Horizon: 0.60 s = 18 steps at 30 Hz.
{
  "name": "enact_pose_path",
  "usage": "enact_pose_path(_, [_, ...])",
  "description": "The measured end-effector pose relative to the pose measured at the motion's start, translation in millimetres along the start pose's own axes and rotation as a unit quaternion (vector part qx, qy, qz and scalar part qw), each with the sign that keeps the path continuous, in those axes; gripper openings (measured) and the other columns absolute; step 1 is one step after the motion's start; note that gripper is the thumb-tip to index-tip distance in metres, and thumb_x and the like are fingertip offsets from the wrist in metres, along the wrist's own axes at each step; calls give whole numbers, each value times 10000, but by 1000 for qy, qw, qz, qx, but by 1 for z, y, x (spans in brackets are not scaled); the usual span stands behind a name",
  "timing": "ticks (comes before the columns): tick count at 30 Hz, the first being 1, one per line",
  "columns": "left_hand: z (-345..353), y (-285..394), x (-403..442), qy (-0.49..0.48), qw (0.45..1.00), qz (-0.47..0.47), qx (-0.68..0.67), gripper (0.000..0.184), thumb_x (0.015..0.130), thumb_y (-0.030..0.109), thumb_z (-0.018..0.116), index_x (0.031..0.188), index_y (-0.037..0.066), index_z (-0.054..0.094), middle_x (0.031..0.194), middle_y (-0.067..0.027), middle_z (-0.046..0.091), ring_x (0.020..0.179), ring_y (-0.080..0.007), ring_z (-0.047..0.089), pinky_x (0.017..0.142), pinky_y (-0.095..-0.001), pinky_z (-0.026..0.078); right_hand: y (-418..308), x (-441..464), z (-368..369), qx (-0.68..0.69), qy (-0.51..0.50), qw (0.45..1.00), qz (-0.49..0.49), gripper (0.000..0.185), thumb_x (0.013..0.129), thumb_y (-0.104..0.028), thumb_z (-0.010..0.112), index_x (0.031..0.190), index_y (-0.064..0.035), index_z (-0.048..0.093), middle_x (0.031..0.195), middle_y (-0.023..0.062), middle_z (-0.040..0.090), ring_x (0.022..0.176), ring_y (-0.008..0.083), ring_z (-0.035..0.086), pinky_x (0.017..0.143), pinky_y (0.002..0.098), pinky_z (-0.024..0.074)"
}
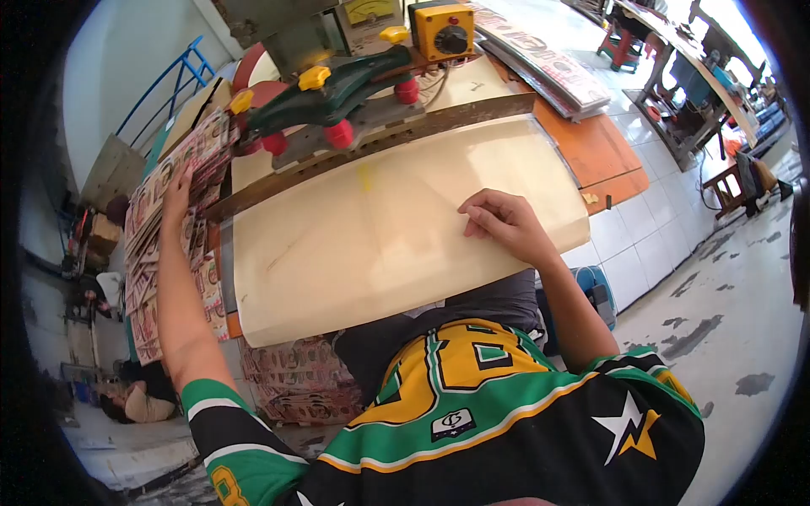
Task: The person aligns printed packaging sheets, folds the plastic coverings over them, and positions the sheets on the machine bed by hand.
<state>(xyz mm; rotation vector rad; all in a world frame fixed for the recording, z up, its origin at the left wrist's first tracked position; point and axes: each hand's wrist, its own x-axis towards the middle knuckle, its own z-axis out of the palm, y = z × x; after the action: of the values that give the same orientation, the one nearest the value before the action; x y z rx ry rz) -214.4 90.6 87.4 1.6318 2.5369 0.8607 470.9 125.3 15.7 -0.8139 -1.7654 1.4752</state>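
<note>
My left hand (176,196) reaches out to the far left and lies on a pile of flat printed pieces (152,228), pink and brown with faces and lettering on them. Its fingers are stretched over the top pieces; whether one is pinched under them is hidden. Over the right half of a cream-coloured sheet (354,253) hovers my right hand (504,224), fingers loosely curled and a little apart, with nothing visible in them. Behind the sheet stands a machine with a dark green arm (346,97), yellow knobs, red feet and a long metal bar (371,156).
A yellow control box (442,32) with a black dial sits at the machine's top. More printed sheets (548,63) are stacked on the orange table (595,160) at the right. A printed bundle (295,379) stands below the sheet's front edge. Another workbench (692,63) is farther right.
</note>
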Motion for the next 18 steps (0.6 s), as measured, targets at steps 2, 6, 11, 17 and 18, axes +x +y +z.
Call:
enact_pose_path(2, [-4, -26, 14, -36, 999, 14, -13, 581, 1067, 533, 439, 1556, 219, 454, 1668, -100, 310, 1548, -297, 254, 1237, -464, 239, -3, 0, 0, 2, 0, 1000, 1, 207, 1049, -158, 583, 1098, 24, 668, 851, 65, 709, 816, 120, 695, 752, 268, 556])
enact_pose_path(6, [4, -42, 30, -28, 999, 26, 23, 537, 1081, 482, 435, 1568, 255, 432, 1666, -106, 310, 1553, -313, 236, 1249, -462, 207, 1, 1, -1, -13, -3, 1000, -14, 215, 1048, -173, 587, 1090, 22, 668, 848, 58, 711, 814, 112, 696, 746, 268, 551])
enact_pose_path(11, [18, -42, 36, 90, 987, 63, 113, 547, 1072, 372, 498, 1582, 206, 395, 1646, -212, 303, 1536, -375, 255, 1227, -461, 233, -1, 0, -2, -17, -4, 1000, -14, 223, 1047, -183, 589, 1079, 23, 668, 850, 58, 714, 809, 109, 696, 747, 264, 546])
enact_pose_path(17, [4, 103, -60, 225, 965, 131, 28, 584, 1055, 337, 562, 1563, 90, 408, 1625, -192, 364, 1526, -337, 304, 1212, -430, 273, 0, 0, -5, -9, -19, 1000, -18, 215, 1051, -177, 577, 1096, 13, 664, 848, 56, 713, 798, 112, 688, 727, 260, 538])
enact_pose_path(18, [3, 126, -85, 227, 965, 130, 28, 584, 1055, 337, 562, 1563, 90, 408, 1625, -192, 364, 1526, -337, 304, 1212, -430, 273, -1, 0, -5, -3, -21, 1000, -8, 214, 1052, -179, 576, 1103, 10, 664, 850, 52, 713, 803, 107, 683, 728, 259, 535])
